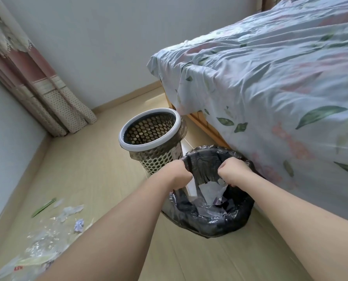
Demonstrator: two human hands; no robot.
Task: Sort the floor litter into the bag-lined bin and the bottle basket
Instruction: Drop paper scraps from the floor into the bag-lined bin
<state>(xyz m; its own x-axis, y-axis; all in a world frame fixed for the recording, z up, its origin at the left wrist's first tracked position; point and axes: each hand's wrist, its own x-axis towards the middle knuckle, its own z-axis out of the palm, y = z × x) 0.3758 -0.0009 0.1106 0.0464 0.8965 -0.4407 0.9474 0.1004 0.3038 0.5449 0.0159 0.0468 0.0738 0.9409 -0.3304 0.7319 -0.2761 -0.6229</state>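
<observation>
A bin lined with a black plastic bag (238, 218) stands on the floor beside the bed. My left hand (179, 174) grips the bag's rim on its left side. My right hand (233, 172) grips the rim a little to the right, both fists curled round the black film. White crumpled litter (209, 191) lies inside the bag. Behind it stands a perforated metal basket (154, 138) with a white rim; nothing shows inside it. Clear plastic wrappers (47, 240), a crumpled paper ball (79, 225) and a green strip (44, 206) lie on the floor at lower left.
A bed (270, 88) with a floral sheet hangs over its wooden frame at the right, close against the bin. A dotted curtain (53, 98) falls to the floor in the far left corner. Pale wood flooring (100, 179) runs between litter and basket.
</observation>
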